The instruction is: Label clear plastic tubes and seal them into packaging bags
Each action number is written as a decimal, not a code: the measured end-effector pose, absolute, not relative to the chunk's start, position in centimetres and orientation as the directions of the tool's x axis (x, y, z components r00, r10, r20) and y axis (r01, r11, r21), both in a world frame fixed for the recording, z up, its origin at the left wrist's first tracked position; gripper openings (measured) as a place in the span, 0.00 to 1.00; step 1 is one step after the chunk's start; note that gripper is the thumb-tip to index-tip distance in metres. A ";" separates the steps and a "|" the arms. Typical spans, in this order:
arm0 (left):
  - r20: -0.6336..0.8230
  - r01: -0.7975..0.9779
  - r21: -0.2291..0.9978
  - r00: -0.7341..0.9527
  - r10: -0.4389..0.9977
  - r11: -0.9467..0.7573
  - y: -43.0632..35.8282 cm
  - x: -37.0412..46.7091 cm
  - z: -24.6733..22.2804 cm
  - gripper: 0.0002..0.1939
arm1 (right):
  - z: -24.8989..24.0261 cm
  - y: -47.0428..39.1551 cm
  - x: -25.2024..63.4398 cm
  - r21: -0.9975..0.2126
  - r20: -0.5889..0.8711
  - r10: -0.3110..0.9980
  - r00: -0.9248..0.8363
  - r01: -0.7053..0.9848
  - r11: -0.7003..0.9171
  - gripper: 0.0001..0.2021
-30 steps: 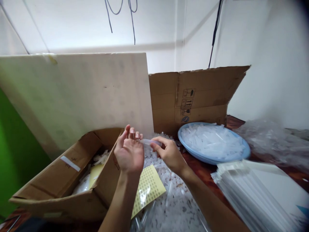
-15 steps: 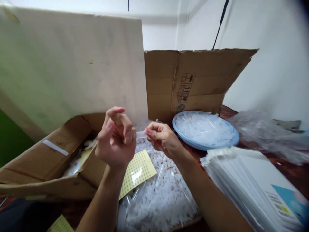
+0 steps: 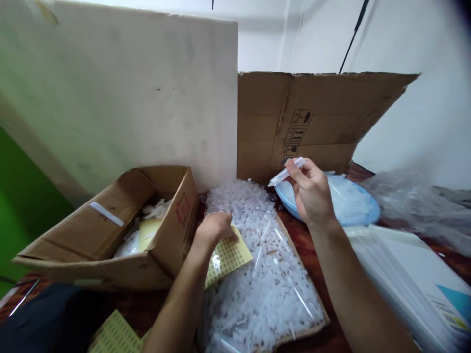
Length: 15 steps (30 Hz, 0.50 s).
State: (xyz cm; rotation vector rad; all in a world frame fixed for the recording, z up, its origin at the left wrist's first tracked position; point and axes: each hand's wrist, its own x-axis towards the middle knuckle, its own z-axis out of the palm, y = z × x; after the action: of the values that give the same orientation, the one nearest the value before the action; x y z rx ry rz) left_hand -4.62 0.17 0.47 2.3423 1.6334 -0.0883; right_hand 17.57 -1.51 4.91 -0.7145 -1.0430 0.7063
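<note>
Raised in front of the blue basin, my right hand is closed on a clear, narrow plastic tube, which tilts down to the left. My left hand rests at the upper edge of a yellow sticker sheet dotted with small marks; its fingers are bent down and partly hidden, so whether they grip the sheet is unclear. Under the sheet spreads a heap of small whitish plastic pieces, with several clear tubes lying on it.
An open cardboard box with sheets inside stands at left. A blue basin of clear pieces, stacked plastic-wrapped packets and crumpled plastic film are at right. More yellow sheets lie at lower left. Upright cardboard stands behind.
My hands have moved apart. The right one has gone up and right with the tube, while the left has dropped to the yellow sheet. The view has shifted slightly left.
</note>
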 end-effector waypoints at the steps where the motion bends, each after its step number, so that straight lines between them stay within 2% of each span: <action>1: -0.215 0.932 0.195 0.345 0.913 -0.306 0.7 -4.8 -0.3 0.18 | 4.7 -1.4 17.4 -0.804 0.498 0.810 0.310 -0.183 0.565 0.12; 4: -0.199 0.920 0.230 0.362 0.911 -0.316 1.9 -5.2 -1.6 0.16 | 4.0 -1.2 16.7 -0.854 0.454 0.874 0.175 -0.192 0.483 0.11; 7: -0.111 0.872 0.315 0.427 0.898 -0.376 2.2 -5.5 -1.2 0.08 | 3.1 -0.9 16.1 -0.920 0.383 0.922 0.058 -0.059 0.386 0.09; 9: -0.020 0.825 0.371 0.467 0.884 -0.427 2.0 -5.6 -0.2 0.05 | 2.6 -0.7 15.9 -0.937 0.340 0.940 0.018 0.089 0.337 0.09; 12: 0.168 0.700 0.501 0.499 0.850 -0.509 1.3 -5.8 1.9 0.05 | 2.3 -0.8 15.9 -0.921 0.277 0.960 -0.044 0.273 0.279 0.12; 15: 0.376 0.481 0.665 0.446 0.812 -0.571 0.6 -5.7 3.5 0.04 | 2.6 -1.2 15.9 -0.935 0.178 0.968 -0.178 0.278 0.222 0.17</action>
State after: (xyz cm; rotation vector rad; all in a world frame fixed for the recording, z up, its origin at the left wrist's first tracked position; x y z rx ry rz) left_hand -5.72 0.56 3.50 2.2336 1.0847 0.9491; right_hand 15.91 -1.18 2.59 -1.1893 -1.6315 1.0039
